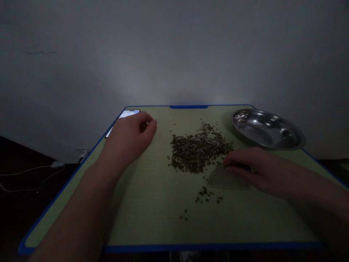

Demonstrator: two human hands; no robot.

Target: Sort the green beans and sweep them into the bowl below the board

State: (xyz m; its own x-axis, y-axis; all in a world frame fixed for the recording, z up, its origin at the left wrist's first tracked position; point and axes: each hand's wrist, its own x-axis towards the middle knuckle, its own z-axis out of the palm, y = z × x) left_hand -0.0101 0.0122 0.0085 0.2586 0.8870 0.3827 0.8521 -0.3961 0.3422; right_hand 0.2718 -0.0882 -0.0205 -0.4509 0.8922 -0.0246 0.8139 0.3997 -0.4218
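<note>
Narrowly, the right fingers [231,158] pinch a clear protractor [226,181]; the left fingers [151,128] curl inward, grip unclear.

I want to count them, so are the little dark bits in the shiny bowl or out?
Out: the dark bits lie loosely heaped and scattered on the table; none show in the shiny bowl.

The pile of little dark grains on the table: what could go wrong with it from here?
Loose grains lie without any rim around them, so a quick sweep of the clear protractor in the right hand might scatter them further.

The metal bowl sits by the table's right edge; a bump from that forearm could tip it.

The left hand is beside the phone, and might knock it off.
</note>
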